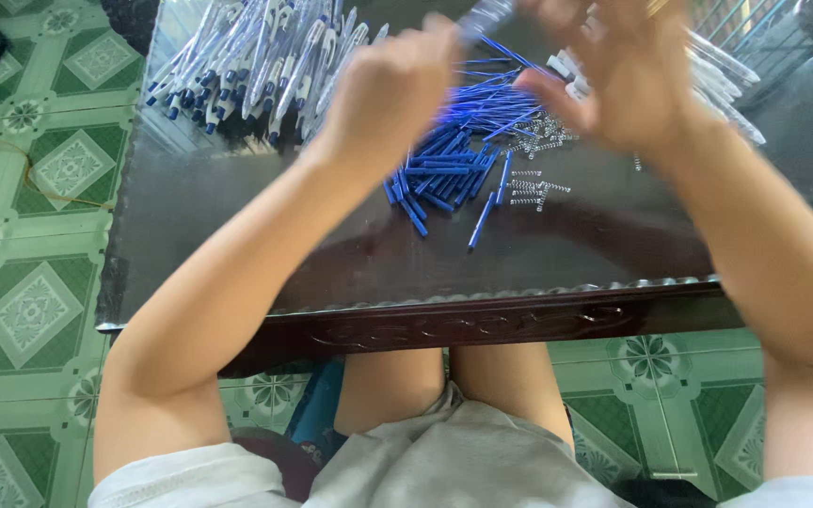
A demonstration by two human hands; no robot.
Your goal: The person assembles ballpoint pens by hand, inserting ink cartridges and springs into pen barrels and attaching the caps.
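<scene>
Holding 1 clear pen barrel (485,16) up at 12 o'clock, both hands share it: left hand (390,89) fingers clenched on it, right hand (618,71) blurry, grip unclear. Below: 1 pile of blue refills (454,160), springs (534,183) too many to count, finished pens (256,56) at 11 o'clock on the dark worktop (237,235).

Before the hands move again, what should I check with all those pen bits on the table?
1. Left hand gripping a pen barrel: ok.
2. Right hand meeting it: cannot tell, blurred.
3. Blue refills piled within reach: ok.
4. Springs beside the refills: ok.
5. Finished pens heaped apart at far left: ok.
6. Table bare near the edge: ok.
</scene>
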